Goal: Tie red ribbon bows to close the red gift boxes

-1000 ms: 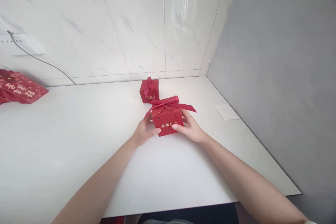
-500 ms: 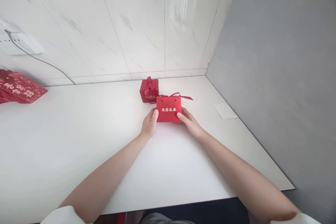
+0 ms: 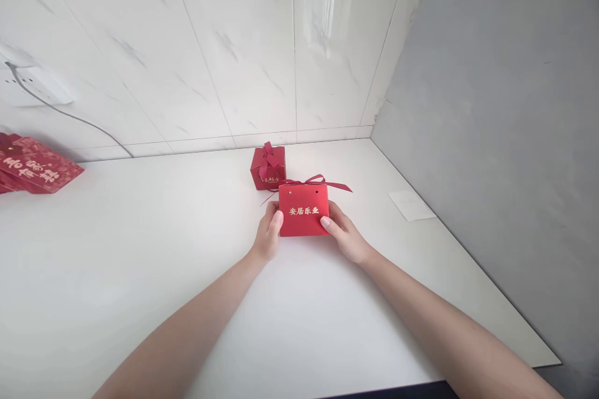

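A red gift box (image 3: pixel 303 224) with gold characters and two small holes near its top edge is held between my two hands. My left hand (image 3: pixel 268 234) grips its left side, thumb along the edge. My right hand (image 3: pixel 347 235) closes on the right side, its thumb pressing the front face. The fingers behind the box are partly hidden. A dark red ribbon (image 3: pixel 337 186) lies along the box's top, its tail stretching out to the right. Just behind and to the left stands a second red gift box (image 3: pixel 268 168), topped with a ribbon bow (image 3: pixel 268 158).
On the white table (image 3: pixel 140 274), a red printed paper bag (image 3: pixel 44 167) lies at the far left. A white paper square (image 3: pixel 412 205) is near the right edge. A cable (image 3: pixel 79 117) hangs from the wall socket (image 3: pixel 35 86). Tiled and grey walls bound the table.
Both hands have brought the held box slightly closer to me, and it looks larger. The camera view has shifted a little. The second box stays in its place on the table.
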A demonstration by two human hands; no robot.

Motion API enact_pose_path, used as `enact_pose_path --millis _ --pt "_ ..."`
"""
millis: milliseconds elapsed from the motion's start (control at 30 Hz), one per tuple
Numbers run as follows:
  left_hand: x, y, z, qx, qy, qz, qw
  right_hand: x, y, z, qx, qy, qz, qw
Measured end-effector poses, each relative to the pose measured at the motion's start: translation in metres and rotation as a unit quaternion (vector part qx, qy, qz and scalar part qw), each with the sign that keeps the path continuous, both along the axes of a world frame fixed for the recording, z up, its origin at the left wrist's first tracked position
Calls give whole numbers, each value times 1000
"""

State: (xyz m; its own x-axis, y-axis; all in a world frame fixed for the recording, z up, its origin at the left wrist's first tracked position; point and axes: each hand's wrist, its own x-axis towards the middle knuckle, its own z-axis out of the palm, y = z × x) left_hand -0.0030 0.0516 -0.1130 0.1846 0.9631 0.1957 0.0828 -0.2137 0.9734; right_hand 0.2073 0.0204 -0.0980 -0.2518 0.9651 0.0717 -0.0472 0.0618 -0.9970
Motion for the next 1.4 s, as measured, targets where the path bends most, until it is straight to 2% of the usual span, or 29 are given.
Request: enact_pose_path --millis 500,1000,1400 --pt "-1 0 10 -35 -31 -90 995 5 2 3 7 1 -1 1000" --pt "-3 -1 7 -29 -27 -104 994 5 2 2 -3 8 -5 1000" --pt "0 -2 6 -20 -10 -73 997 5 2 1 -19 -2 -17 1000"
